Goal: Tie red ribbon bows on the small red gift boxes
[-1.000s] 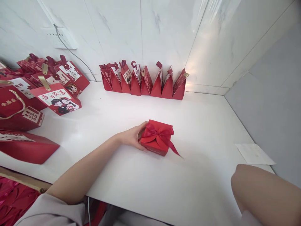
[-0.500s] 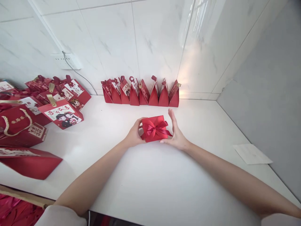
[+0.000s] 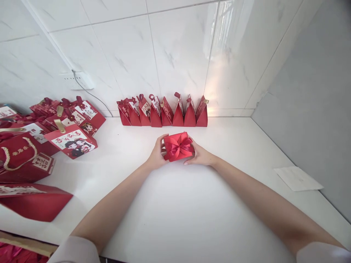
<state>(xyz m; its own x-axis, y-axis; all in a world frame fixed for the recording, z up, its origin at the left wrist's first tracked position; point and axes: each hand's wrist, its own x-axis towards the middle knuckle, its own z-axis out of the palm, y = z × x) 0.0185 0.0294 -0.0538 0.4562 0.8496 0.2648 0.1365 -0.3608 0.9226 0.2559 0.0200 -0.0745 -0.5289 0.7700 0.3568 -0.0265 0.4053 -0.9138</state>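
Observation:
Between my hands is a small red gift box with a ribbon bow on top. My left hand grips its left side, fingers wrapped round behind it. My right hand closes on the right side, thumb at the front lower edge and the other fingers mostly hidden behind the box. Just beyond stands a row of red triangular gift boxes with ribbon loops, set along the wall.
Red printed gift boxes are heaped on the left of the white table, with a rope-handled one among them. A white paper lies at the right edge. A cable runs from a wall socket. A container of red material sits at lower left.
My right hand has moved in and closed on the box's right side; before, its fingers were spread apart from it. The view has tilted slightly upward.

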